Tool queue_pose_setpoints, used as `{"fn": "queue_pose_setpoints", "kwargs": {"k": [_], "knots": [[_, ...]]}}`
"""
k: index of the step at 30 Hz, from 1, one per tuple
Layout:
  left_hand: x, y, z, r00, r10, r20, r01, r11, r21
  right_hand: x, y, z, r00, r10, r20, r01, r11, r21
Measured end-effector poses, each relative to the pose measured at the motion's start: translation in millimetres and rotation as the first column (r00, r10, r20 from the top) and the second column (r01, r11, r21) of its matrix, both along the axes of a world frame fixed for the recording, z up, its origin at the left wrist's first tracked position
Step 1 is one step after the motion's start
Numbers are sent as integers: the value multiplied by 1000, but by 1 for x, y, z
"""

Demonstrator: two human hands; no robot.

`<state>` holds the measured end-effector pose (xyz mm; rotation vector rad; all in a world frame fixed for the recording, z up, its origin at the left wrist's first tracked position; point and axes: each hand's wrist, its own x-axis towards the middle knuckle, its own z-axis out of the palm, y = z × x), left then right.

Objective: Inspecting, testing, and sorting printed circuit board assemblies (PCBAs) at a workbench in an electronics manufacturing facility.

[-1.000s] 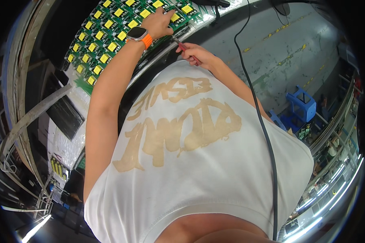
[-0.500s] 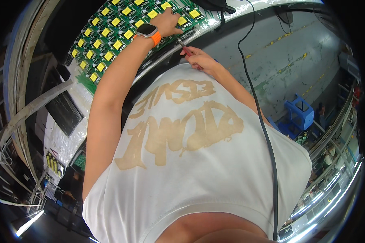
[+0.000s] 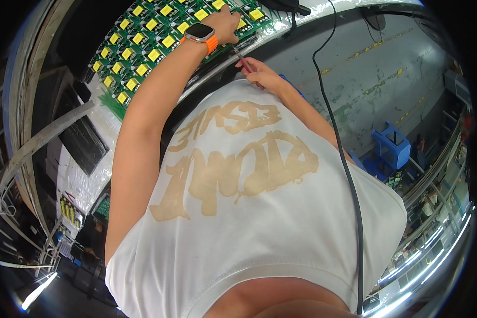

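Rows of green circuit boards (image 3: 159, 41) with yellow block parts lie together at the top. My left hand (image 3: 223, 25), wearing a watch with an orange band (image 3: 201, 34), rests over their right part, its fingers apart; the undersides of the fingers are hidden. Just below it, at the near edge of the boards, my right hand (image 3: 262, 76) is closed around a red-handled tool (image 3: 245, 64). The tool's slim metal tip points up toward my left thumb. Its exact kind is too small to tell.
The table edge (image 3: 281, 24) is wrapped in clear film. A black cable (image 3: 323, 95) hangs down past my right arm. To the right, a blue plastic stool (image 3: 392, 146) stands on the grey floor (image 3: 376, 79). A dark flat panel (image 3: 85, 146) lies at the left.
My left hand has shifted slightly up and right over the boards, its fingers drawn a little closer. My right hand has moved slightly, with the tool's tip still near the left thumb.
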<state>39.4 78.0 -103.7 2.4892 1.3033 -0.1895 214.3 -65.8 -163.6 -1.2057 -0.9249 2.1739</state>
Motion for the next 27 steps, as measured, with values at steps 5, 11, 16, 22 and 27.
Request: {"fn": "queue_pose_setpoints", "kwargs": {"k": [5,11,16,22,27], "knots": [[4,-1,10,1000,10,1,-10,1000,-10,1,1,0,1000,12,-12,-12,1000,-2],[7,-3,15,1000,7,13,-7,1000,-10,0,-2,-9,997,-31,-68,28,999,-39],[8,-3,17,1000,14,-12,-14,1000,-26,-1,-1,-2,997,-30,-76,22,994,-104],[9,-4,18,1000,11,-6,-11,1000,-16,-4,-4,-5,991,-66,-117,50,990,-130],[9,-4,19,1000,21,-16,-22,1000,-20,-8,-6,1,993,-74,-95,62,990,-126]]}}
